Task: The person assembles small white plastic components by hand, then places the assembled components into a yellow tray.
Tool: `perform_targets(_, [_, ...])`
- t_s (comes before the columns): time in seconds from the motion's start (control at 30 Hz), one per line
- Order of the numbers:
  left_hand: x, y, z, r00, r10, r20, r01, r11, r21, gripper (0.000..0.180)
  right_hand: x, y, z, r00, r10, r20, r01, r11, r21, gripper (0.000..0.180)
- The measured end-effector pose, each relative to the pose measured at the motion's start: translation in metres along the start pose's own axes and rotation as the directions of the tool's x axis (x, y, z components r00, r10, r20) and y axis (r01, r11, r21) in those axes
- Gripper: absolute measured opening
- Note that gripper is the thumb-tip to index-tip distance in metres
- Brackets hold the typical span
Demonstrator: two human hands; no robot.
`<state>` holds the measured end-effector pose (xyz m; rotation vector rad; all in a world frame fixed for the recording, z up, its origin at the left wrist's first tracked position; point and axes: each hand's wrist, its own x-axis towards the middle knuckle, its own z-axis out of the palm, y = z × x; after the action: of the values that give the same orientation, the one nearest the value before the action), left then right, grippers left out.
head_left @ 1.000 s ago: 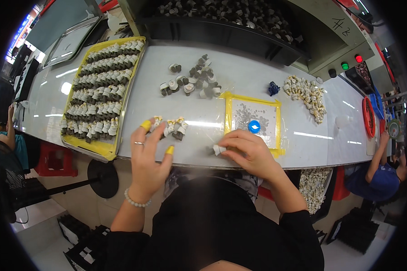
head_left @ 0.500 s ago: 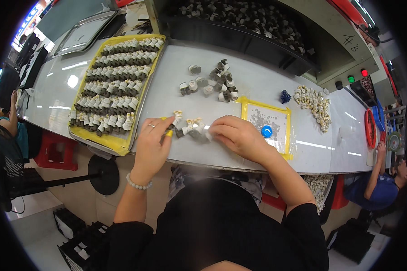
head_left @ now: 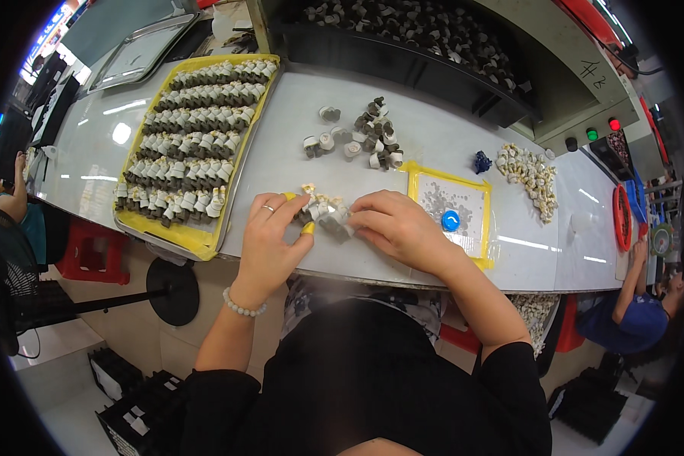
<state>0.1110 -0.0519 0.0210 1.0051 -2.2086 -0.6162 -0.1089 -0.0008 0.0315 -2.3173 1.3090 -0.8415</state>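
A short row of small white-and-grey figurines point(head_left: 333, 220) with yellowish tops stands on the table between my hands. My left hand point(head_left: 275, 239), with yellow covers on two fingertips, pinches the row's left end between thumb and fingers. At the opposite end, the bent fingers of my right hand point(head_left: 399, 228) press together against the last figurine. Beyond them lies a loose cluster of grey-and-white pieces point(head_left: 378, 133). To the left, a yellow-edged tray point(head_left: 205, 247) carries several rows of similar figurines.
A yellow-framed white pad point(head_left: 471, 201) bears a blue cap point(head_left: 451, 220). Further right lie a dark blue lump point(head_left: 482, 161) and a pile of cream-coloured pieces point(head_left: 528, 178). A black bin point(head_left: 403, 64) full of parts stands at the back. Co-workers sit at both sides.
My left hand has shifted right, and the left end of the figurine row has moved closer to my right hand. The right hand stays nearly in place.
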Motion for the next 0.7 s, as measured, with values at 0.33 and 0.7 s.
perform_targets(0.33, [0.0054, 0.0008, 0.0048, 0.999, 0.005, -0.039, -0.004, 1.000, 0.005, 0.034, 0.0041, -0.0012, -0.0004, 1.000, -0.024, 0.007, 0.024, 1.000, -0.018, 0.022])
perform_targets(0.7, [0.0085, -0.0015, 0.0053, 1.000, 0.016, 0.001, -0.016, 0.997, -0.069, 0.034, 0.0057, -0.0047, -0.0004, 1.000, -0.002, 0.031, 0.003, 0.999, -0.038, 0.021])
